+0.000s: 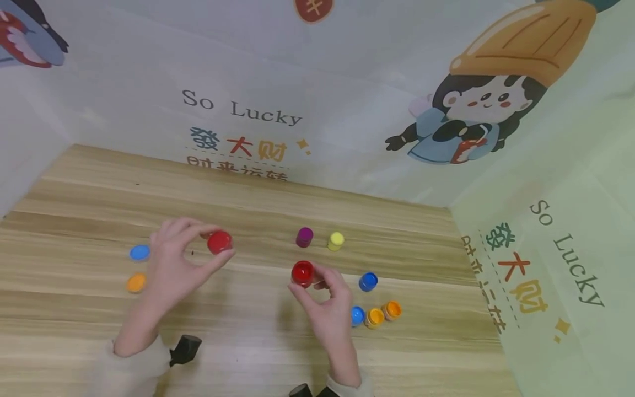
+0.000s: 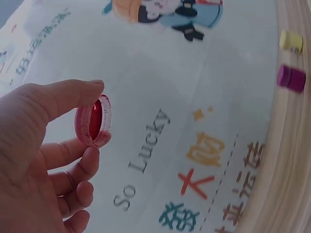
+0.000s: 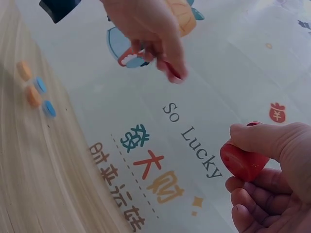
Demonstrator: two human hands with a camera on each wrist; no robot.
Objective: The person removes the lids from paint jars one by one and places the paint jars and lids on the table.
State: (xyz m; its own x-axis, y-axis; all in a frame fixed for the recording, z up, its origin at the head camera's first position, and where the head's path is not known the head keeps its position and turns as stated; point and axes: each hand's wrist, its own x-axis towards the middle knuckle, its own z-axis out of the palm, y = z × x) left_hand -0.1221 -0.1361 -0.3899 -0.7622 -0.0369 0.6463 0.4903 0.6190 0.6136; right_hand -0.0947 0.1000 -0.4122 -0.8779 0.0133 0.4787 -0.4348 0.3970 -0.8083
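Note:
Thumb and fingers of my left hand (image 1: 171,267) pinch a red lid (image 1: 220,242) by its edge, held up over the table. Seen from the left wrist, the lid (image 2: 95,121) has a clear ridged rim and red inside. To the right, my right hand (image 1: 331,311) grips a small red paint jar (image 1: 302,274) between thumb and fingers, its open mouth facing up toward the head camera. The right wrist view shows the side of this jar (image 3: 243,162), with the lid hand farther off. Lid and jar are apart.
Open blue jars (image 1: 368,282) and orange jars (image 1: 392,310) stand right of my right hand. A purple jar (image 1: 305,237) and a yellow jar (image 1: 335,241) stand farther back. A blue lid (image 1: 140,252) and an orange lid (image 1: 136,283) lie at left. Printed cloth (image 1: 347,138) borders the table.

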